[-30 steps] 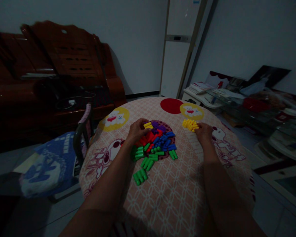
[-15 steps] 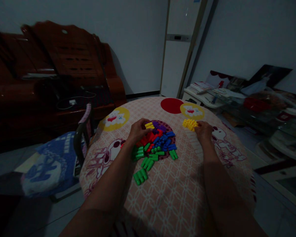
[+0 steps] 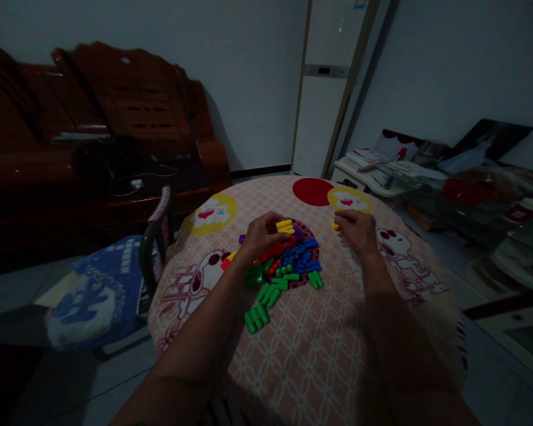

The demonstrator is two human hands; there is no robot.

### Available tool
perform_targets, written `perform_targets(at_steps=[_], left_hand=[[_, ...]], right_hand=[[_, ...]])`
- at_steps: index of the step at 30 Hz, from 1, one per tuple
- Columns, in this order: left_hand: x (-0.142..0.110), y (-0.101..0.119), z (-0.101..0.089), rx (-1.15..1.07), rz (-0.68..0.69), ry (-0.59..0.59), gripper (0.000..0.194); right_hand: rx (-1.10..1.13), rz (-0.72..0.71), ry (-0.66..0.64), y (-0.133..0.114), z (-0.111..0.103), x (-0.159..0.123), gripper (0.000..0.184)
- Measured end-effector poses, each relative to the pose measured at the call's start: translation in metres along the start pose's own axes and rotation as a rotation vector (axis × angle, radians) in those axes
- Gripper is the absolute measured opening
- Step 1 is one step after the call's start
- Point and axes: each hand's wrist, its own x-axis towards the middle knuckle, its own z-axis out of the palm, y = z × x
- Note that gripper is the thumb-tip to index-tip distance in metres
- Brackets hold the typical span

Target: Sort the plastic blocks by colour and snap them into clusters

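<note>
On the left of the pile, my left hand (image 3: pixel 263 238) is closed, thumb and fingers around a yellow toy block (image 3: pixel 285 226) made of joined rods. My right hand (image 3: pixel 357 229) is closed over a cluster of yellow blocks (image 3: pixel 336 226) on the tablecloth; only a bit of yellow shows past the fingertips. Between the hands lie red blocks (image 3: pixel 281 249), blue blocks (image 3: pixel 302 254) and a purple block (image 3: pixel 297 232). Several green blocks (image 3: pixel 269 294) lie nearer to me. My left forearm hides part of the pile's left side.
The round table (image 3: pixel 302 355) has a patterned cloth. A chair (image 3: pixel 148 254) with a blue cloth (image 3: pixel 98 290) stands at its left. Behind are a wooden sofa (image 3: pixel 133 106) and a tall white cabinet-like unit (image 3: pixel 322 118). A cluttered glass table (image 3: pixel 453 201) stands at right.
My left hand has moved slightly right with the yellow block. My right hand has shifted left over the yellow cluster, now mostly hidden. The view has shifted a little.
</note>
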Motion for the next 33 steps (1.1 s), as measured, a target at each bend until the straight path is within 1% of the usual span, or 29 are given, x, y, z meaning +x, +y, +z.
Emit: perform_targets(at_steps=[2, 5, 7, 9, 11, 14, 16, 18, 20, 22, 23, 25, 26, 28, 30, 33], left_hand=[[-0.002, 0.004, 0.007, -0.014, 0.013, -0.070, 0.049], [-0.004, 0.009, 0.016, 0.001, 0.034, -0.131, 0.045], [-0.005, 0.008, 0.020, -0.007, 0.047, -0.137, 0.046], [-0.004, 0.006, 0.023, -0.033, 0.056, -0.113, 0.047], [-0.003, 0.002, 0.025, -0.071, 0.064, -0.072, 0.047], [-0.002, -0.002, 0.027, -0.128, 0.054, -0.029, 0.046], [-0.002, -0.003, 0.028, -0.154, 0.031, -0.043, 0.047], [-0.002, -0.002, 0.029, -0.143, 0.017, -0.070, 0.048], [-0.003, -0.001, 0.027, -0.083, 0.022, -0.076, 0.049], [-0.003, -0.001, 0.024, -0.016, 0.033, -0.050, 0.050], [-0.002, -0.001, 0.022, 0.007, 0.036, -0.032, 0.051], [-0.001, -0.002, 0.016, 0.031, 0.036, 0.004, 0.050], [0.000, -0.003, 0.013, 0.038, 0.037, 0.023, 0.049], [0.001, -0.006, 0.007, 0.043, 0.037, 0.074, 0.047], [0.002, -0.008, 0.002, 0.039, 0.032, 0.114, 0.046], [0.002, -0.011, -0.004, 0.038, 0.016, 0.138, 0.047]], right_hand=[[0.085, -0.057, -0.135, -0.018, 0.018, -0.012, 0.035], [0.144, -0.137, -0.245, -0.037, 0.037, -0.028, 0.031], [0.179, -0.096, -0.310, -0.042, 0.043, -0.034, 0.031], [0.217, 0.014, -0.369, -0.044, 0.044, -0.037, 0.035], [0.265, 0.112, -0.397, -0.044, 0.045, -0.037, 0.039], [0.336, 0.165, -0.390, -0.045, 0.049, -0.039, 0.043], [0.366, 0.185, -0.378, -0.045, 0.053, -0.040, 0.043], [0.369, 0.189, -0.366, -0.043, 0.052, -0.037, 0.041], [0.330, 0.165, -0.313, -0.036, 0.042, -0.029, 0.038], [0.220, 0.128, -0.193, -0.024, 0.020, -0.016, 0.035], [0.130, 0.117, -0.118, -0.016, 0.006, -0.010, 0.033], [-0.135, 0.079, 0.023, 0.000, -0.025, 0.003, 0.030], [-0.276, 0.063, 0.056, 0.008, -0.038, 0.008, 0.028], [-0.511, 0.093, 0.092, 0.022, -0.058, 0.013, 0.025], [-0.670, 0.162, 0.083, 0.033, -0.066, 0.013, 0.024], [-0.808, 0.218, 0.032, 0.047, -0.060, 0.011, 0.025]])
